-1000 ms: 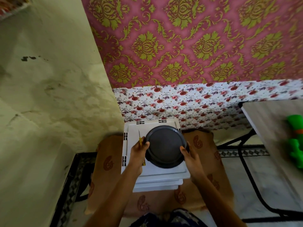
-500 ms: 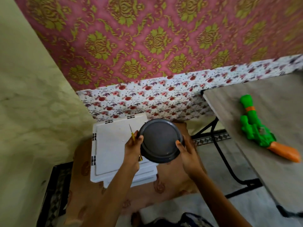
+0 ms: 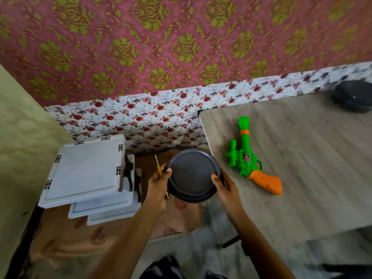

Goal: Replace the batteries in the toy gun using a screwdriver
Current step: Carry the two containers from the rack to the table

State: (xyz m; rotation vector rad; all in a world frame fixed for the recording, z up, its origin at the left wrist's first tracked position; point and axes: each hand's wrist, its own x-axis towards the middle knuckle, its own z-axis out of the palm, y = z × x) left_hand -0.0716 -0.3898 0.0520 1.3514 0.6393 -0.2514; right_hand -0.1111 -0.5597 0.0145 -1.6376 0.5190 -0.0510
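Note:
A round dark grey lidded container point(image 3: 193, 175) is carried in the air between both hands, just left of the grey table point(image 3: 302, 168). My left hand point(image 3: 159, 183) grips its left rim and also holds a thin yellow-handled screwdriver point(image 3: 158, 167) that points up. My right hand point(image 3: 223, 184) grips the container's right rim. A green toy gun point(image 3: 244, 158) with an orange handle lies flat on the table, muzzle toward the wall, a short way right of my right hand.
A stack of white plastic trays point(image 3: 88, 168) sits on a brown patterned cloth point(image 3: 66, 238) at the left, against the floral wall. Another dark round container point(image 3: 354, 98) stands at the table's far right corner. The table's black frame point(image 3: 231, 241) shows below its edge.
Both hands have carried the dark container and the screwdriver rightward, off the white trays to the table's left edge. The view has swung right, so the toy gun and table show more fully.

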